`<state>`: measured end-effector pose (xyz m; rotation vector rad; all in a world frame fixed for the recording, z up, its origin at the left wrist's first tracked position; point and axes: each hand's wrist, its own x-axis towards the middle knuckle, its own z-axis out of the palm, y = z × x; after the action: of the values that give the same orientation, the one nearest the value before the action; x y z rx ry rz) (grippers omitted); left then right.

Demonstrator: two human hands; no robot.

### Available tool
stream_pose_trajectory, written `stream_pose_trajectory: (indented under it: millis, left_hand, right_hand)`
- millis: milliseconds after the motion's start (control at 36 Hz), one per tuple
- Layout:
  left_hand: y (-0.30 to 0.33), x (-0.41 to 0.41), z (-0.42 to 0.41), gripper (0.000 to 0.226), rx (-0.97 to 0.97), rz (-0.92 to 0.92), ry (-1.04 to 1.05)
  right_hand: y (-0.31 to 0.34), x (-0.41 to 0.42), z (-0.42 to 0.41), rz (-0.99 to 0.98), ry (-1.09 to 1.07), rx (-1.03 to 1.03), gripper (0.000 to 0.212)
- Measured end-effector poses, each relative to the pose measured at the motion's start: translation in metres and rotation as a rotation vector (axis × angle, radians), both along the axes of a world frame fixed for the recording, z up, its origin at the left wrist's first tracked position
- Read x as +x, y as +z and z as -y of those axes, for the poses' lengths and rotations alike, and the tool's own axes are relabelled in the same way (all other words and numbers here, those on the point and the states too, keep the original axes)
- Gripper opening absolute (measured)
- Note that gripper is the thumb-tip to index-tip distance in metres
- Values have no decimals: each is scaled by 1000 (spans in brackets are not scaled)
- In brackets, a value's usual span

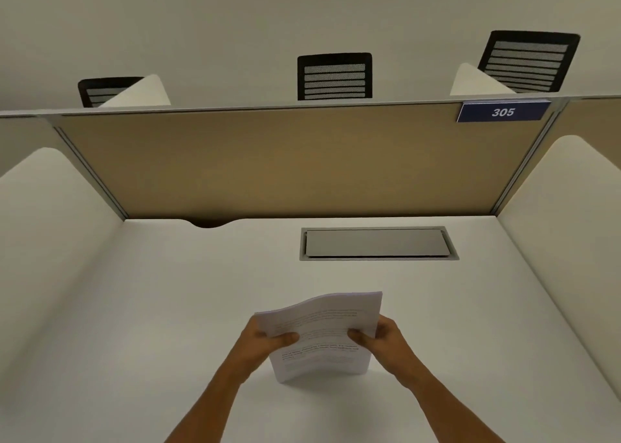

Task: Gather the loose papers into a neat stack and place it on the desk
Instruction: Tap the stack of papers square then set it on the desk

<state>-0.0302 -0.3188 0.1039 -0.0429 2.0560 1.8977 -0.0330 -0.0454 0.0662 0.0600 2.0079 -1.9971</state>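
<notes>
Upright, the paper stack (322,335) stands on its bottom edge, both hands (268,340) (379,340) gripping its sides.

The papers (322,335) at lower centre are white with lines of black print, and the surface (168,308) under them is off-white. Behind it runs a tan partition (285,160) (its upper-right plate (503,111) is navy with white "305"). Along the top, three chair backs (334,76) are black with grey striped mesh.

both hands, left hand (265,340) and right hand (381,340), are gripping the paper stack (321,336) upright on the near desk (168,308).
</notes>
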Motion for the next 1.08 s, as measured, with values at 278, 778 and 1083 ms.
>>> stream_pose_trajectory:
  millis: [278, 778, 1083]
  left_hand:
    - [-21, 9, -9, 43, 40, 29, 167]
    - [-66, 5, -6, 30, -43, 137, 184]
    - [-57, -5, -5, 14, -148, 174, 422]
  right_hand:
    - [-11, 6, 6, 48, -18, 40, 18]
    - [-38, -1, 5, 66, 34, 182, 28]
    - [-39, -15, 15, 138, -126, 285, 9]
